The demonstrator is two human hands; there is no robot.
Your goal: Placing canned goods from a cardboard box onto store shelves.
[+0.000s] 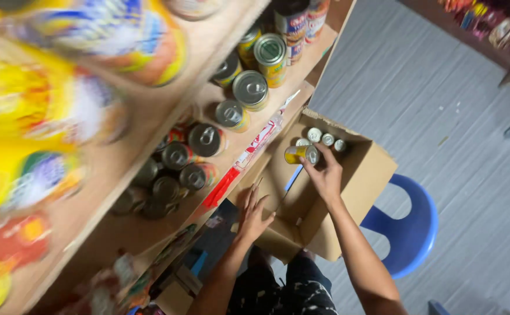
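Observation:
My right hand [325, 177] reaches into an open cardboard box [367, 175] and grips a small yellow can [300, 154] lying on its side. Several more small cans [323, 139] stand upright at the far end of the box. My left hand [253, 214] rests with fingers spread on the box's near flap, holding nothing. The box sits on a blue plastic chair [411, 228] beside a wooden shelf [150, 146].
The wooden shelf on the left carries several pull-tab cans [250, 88] and taller tins [293, 26]. Blurred yellow packages [27, 116] fill the upper shelf close to the camera. A red-and-white strip [249, 154] runs along the shelf edge. Grey floor [441, 87] lies to the right.

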